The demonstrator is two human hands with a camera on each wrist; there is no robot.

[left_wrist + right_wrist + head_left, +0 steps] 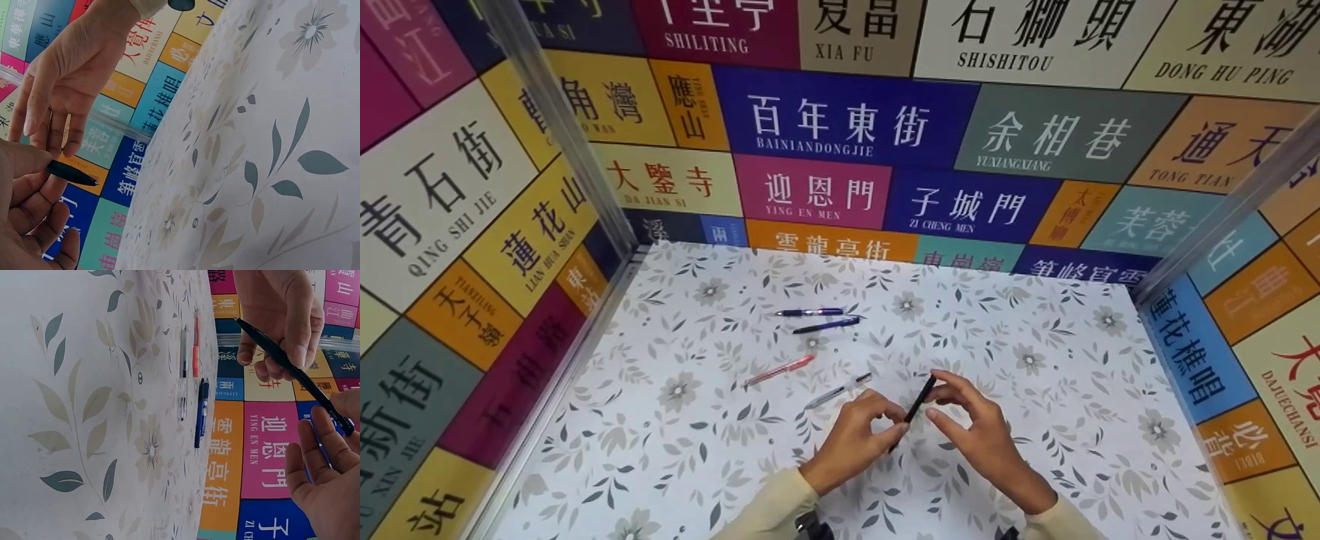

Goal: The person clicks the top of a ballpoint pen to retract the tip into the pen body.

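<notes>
A black pen (919,401) slants up between the two hands, over the patterned tabletop. My left hand (859,435) pinches its lower part between thumb and fingers. In the left wrist view the pen's pointed tip (84,176) sticks out past the left thumb. My right hand (979,431) is at the upper end of the pen, its index fingertip touching there and its thumb a little apart from the barrel. In the right wrist view the whole dark pen (281,357) shows, with the right fingers (323,433) by its rear end.
Left of the hands lies a clear pen (838,391) with a dark end. Beyond it are a red pen (780,370) and two blue pens, one dark blue (810,312) and one blue-black (826,325). Panels with printed signs (840,120) enclose the floral tabletop (682,442).
</notes>
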